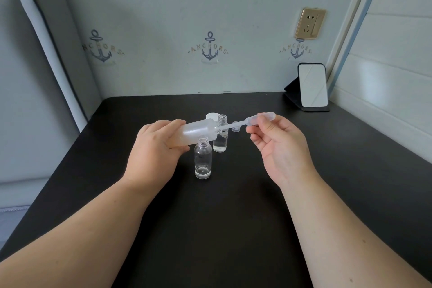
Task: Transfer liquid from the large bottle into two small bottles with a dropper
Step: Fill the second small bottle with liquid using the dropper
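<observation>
My left hand (156,147) grips the large frosted bottle (196,132), tilted almost flat with its mouth pointing right. My right hand (278,145) pinches the bulb of a clear plastic dropper (254,119), whose thin stem reaches into the bottle's mouth. Two small clear glass bottles stand open on the black table (233,217): the near one (203,161) holds a little liquid at its bottom, and the far one (221,135), partly behind the large bottle's neck, holds more.
A white cap (212,116) lies behind the bottles and a small clear cap (236,127) sits under the dropper stem. A standing mirror (312,85) is at the back right corner. A wall runs along the table's far edge and a padded headboard along its left.
</observation>
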Demonstrator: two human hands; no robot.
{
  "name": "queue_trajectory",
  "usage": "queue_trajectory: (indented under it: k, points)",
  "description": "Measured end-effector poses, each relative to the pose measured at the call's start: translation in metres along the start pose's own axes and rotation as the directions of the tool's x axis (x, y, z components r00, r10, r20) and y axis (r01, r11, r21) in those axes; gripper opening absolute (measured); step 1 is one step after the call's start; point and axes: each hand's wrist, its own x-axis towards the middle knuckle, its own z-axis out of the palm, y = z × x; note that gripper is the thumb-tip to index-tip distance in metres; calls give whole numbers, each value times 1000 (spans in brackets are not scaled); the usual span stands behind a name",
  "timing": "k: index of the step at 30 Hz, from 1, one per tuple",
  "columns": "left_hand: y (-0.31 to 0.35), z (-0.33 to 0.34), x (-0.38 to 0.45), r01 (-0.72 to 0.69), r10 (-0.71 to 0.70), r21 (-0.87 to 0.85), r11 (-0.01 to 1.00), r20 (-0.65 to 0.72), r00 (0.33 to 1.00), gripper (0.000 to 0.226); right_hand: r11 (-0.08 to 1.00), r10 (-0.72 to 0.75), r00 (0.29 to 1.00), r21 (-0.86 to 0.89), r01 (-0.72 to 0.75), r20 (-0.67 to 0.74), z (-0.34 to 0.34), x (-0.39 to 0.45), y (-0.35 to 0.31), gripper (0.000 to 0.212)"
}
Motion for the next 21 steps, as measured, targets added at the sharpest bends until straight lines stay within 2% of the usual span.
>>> queue_trajectory:
  k: [4,8,10,13,18,21]
  points:
    - [1,-2,1,5,-5,-14,1000,-5,1000,49,999,14,1000,50,-13,-27,-2,1,-5,9]
    - [0,-4,2,47,-47,-32,998,-1,999,47,994,0,997,111,8,-79,-8,2,-12,30]
    - [0,-5,2,81,-81,-45,996,5,997,45,987,-1,992,158,21,-125,-13,4,-15,28]
    - [-1,-5,3,112,-112,-83,990,3,994,41,975,5,982,219,37,-191,-19,7,-18,15]
    - [1,-7,3,162,-166,-153,975,-9,986,34,954,17,972,294,55,-236,-23,10,-21,33]
    - [1,-8,2,198,-200,-213,957,12,980,28,938,41,965,343,52,-259,-23,11,-22,23]
